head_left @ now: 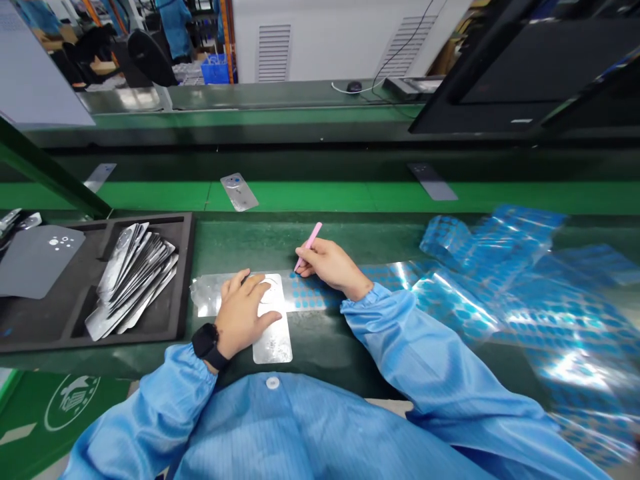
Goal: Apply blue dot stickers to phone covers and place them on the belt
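My right hand [333, 265] grips pink tweezers [311, 241], their tips down on a clear strip of round blue stickers [313, 293]. The strip runs across the bench in front of me. My left hand [245, 310] lies with fingers spread over a pale, phone-shaped panel [273, 337], which sits on top of the strip. The fingertips cover part of the panel's upper end, where a ring outline shows. To the right, the sticker strip joins a loose heap of blue sticker sheets [465, 307].
A black tray [186, 280] at left holds a pile of similar panels [137, 280] and a grey panel [40, 260]. Single panels lie on the green belt [310, 197], including one silvery panel [240, 192]. A dark monitor [500, 73] stands at the upper right.
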Demonstrator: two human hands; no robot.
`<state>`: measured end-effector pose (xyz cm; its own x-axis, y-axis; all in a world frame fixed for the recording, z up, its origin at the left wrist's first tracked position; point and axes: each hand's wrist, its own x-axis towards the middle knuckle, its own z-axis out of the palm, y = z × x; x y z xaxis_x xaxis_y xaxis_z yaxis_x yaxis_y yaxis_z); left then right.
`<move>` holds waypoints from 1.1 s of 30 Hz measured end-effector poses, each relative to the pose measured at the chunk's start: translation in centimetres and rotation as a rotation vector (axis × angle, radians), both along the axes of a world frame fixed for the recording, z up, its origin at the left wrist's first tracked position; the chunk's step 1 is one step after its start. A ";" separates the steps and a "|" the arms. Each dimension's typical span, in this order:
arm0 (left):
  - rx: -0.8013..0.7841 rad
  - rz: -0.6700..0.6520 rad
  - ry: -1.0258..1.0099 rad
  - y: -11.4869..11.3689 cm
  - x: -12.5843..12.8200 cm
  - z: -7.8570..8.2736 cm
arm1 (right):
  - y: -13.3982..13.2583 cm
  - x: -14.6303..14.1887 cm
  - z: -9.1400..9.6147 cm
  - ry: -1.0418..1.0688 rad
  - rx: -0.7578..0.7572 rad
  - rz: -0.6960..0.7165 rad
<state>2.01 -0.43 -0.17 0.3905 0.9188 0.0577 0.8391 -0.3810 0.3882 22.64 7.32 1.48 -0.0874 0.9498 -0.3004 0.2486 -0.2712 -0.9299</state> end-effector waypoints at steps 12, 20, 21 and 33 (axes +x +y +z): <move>0.066 0.003 -0.061 -0.2 0.0 -0.8 | -2.3 -3.4 0.4 -0.136 0.024 0.160; 0.135 -0.025 -0.083 -0.3 0.0 -1.2 | -1.5 -3.4 0.1 -0.184 0.001 0.205; 0.135 -0.025 -0.083 -0.3 0.0 -1.2 | -1.6 -3.4 0.1 -0.186 -0.005 0.204; 0.126 -0.036 -0.074 -0.4 0.0 -1.1 | -1.5 -3.6 0.1 -0.215 0.008 0.218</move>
<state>2.02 -0.83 -1.26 0.4132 0.8880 0.2018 0.7949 -0.4598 0.3959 19.09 5.77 1.54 -0.2242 0.9180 -0.3270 0.4916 -0.1832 -0.8513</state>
